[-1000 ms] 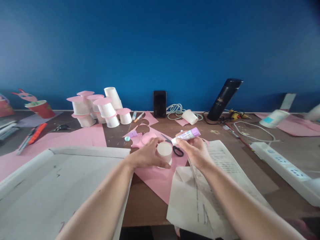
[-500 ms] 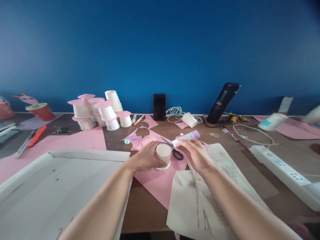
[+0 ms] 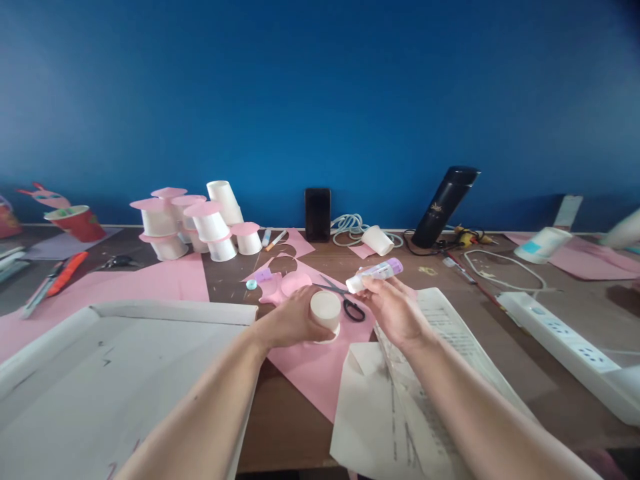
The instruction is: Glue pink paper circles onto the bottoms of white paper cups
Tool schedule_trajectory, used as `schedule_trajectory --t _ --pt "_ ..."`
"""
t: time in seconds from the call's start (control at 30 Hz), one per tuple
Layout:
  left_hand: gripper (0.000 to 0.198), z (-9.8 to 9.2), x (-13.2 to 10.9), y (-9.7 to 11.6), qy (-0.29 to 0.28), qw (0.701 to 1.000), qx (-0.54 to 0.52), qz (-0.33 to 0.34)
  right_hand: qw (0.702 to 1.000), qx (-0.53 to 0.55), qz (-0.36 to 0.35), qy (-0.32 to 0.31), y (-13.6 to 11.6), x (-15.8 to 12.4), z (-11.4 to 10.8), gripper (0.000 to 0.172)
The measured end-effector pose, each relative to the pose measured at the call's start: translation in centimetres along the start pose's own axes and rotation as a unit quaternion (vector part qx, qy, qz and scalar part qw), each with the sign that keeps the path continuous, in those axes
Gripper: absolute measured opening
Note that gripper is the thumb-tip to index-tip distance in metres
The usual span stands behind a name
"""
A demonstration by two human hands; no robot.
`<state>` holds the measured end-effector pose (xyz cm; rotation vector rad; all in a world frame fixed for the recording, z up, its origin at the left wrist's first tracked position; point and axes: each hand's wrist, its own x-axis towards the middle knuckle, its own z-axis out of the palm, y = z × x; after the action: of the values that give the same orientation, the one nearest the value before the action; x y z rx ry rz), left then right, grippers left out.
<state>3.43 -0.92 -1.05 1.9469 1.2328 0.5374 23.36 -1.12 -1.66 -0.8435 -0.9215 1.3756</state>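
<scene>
My left hand [image 3: 295,319] is wrapped round a small white paper cup [image 3: 325,309], held bottom up over the pink paper [image 3: 305,370]. In my right hand [image 3: 395,308] is a glue stick [image 3: 375,275] with a white end pointing left toward the cup and a purple end at the right. Between the hands, black-handled scissors [image 3: 354,310] lie on the pink paper. Cut pink pieces [image 3: 295,283] lie just behind my left hand, beside a small teal cap [image 3: 251,284].
Stacked white cups with pink discs [image 3: 207,230] stand at the back left. A white box lid [image 3: 175,311] lies at the left, printed sheets [image 3: 370,400] at the front right. Behind are a phone [image 3: 318,213] and a black flask [image 3: 445,207]; a power strip [image 3: 565,340] is at the right.
The view has shifted slightly. My right hand has moved a little to the right with the glue stick, slightly away from the cup. My left hand keeps its hold on the cup.
</scene>
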Motion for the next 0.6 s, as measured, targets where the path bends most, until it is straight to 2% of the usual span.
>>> schedule_trajectory --t 0.1,0.23,0.43,0.5,0.6 --pt "0.053 -0.1 -0.04 0.16 -0.008 1.0 -0.013 0.017 0.994 -0.088 -0.055 -0.025 -0.04 -0.36 0.22 0.015" --pt "0.052 -0.13 -0.05 0.01 -0.025 0.999 -0.023 0.015 0.977 -0.188 -0.088 -0.054 -0.29 -0.78 0.71 0.018" --pt "0.063 -0.02 0.04 -0.46 -0.037 0.999 -0.033 -0.016 0.924 -0.364 -0.11 -0.048 -0.18 -0.75 1.01 0.025" --pt "0.062 -0.04 0.04 -0.41 -0.038 0.999 -0.035 -0.014 0.914 -0.388 -0.11 -0.033 -0.1 -0.53 0.91 0.028" --pt "0.061 -0.12 0.02 -0.28 -0.039 0.999 -0.037 -0.008 0.925 -0.363 -0.108 -0.02 -0.14 -0.26 0.71 0.03"
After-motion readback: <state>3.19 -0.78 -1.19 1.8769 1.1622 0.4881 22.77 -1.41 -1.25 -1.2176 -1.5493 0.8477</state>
